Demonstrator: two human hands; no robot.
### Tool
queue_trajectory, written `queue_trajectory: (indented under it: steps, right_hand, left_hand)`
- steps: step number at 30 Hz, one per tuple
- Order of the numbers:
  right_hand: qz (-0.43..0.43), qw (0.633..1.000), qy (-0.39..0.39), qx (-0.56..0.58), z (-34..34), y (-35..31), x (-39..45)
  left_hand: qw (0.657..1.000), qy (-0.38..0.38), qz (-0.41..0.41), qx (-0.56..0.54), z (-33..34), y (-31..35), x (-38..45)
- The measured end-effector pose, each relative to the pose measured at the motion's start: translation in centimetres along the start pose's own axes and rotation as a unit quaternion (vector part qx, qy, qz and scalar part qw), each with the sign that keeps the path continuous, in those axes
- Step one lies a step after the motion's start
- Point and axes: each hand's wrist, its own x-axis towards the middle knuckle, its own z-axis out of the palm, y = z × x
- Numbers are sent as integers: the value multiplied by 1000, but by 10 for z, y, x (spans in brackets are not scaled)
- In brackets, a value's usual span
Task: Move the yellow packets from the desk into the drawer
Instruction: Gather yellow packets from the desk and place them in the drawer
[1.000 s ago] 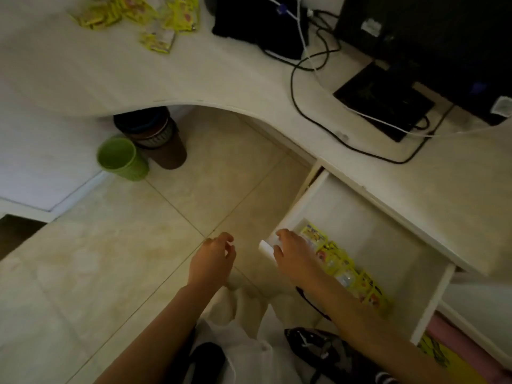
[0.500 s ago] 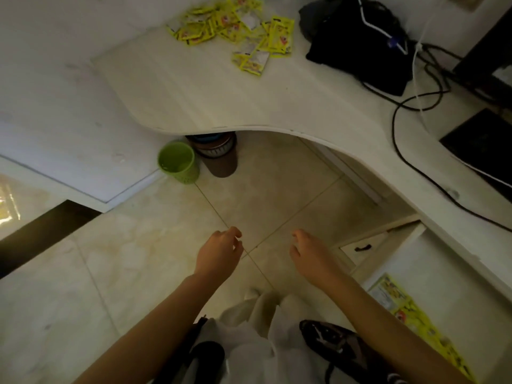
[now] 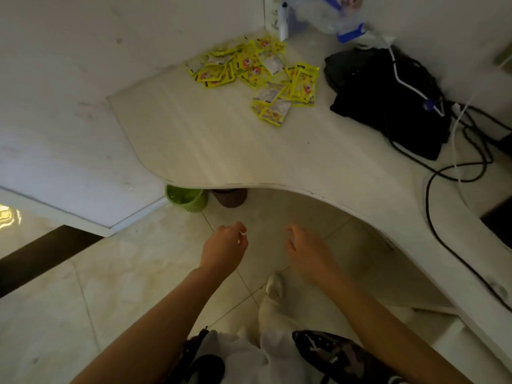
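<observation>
Several yellow packets (image 3: 255,70) lie scattered in a loose heap at the far corner of the pale curved desk (image 3: 216,151). My left hand (image 3: 225,246) and my right hand (image 3: 303,249) hover side by side over the floor, well short of the desk's front edge and far from the packets. Both hands hold nothing, with fingers loosely curled and apart. The drawer is out of view; only a pale edge of furniture shows at the bottom right.
A black bag (image 3: 388,101) with a white cable lies on the desk right of the packets, and black cables (image 3: 454,173) trail beyond it. A green basket (image 3: 187,199) and a brown bin (image 3: 230,196) stand under the desk. Plastic bottles (image 3: 321,15) crowd the back corner.
My right hand has left the drawer and both hands have risen in front of me. The view has swung left from the drawer toward the packets on the desk corner.
</observation>
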Motion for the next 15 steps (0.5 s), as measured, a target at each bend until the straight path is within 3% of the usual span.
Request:
queue_trajectory:
  steps: [15]
  right_hand:
    - [-29,999,35,4,-109,-7,170]
  left_hand:
    - [998,24,-10,-59,-45,45,180]
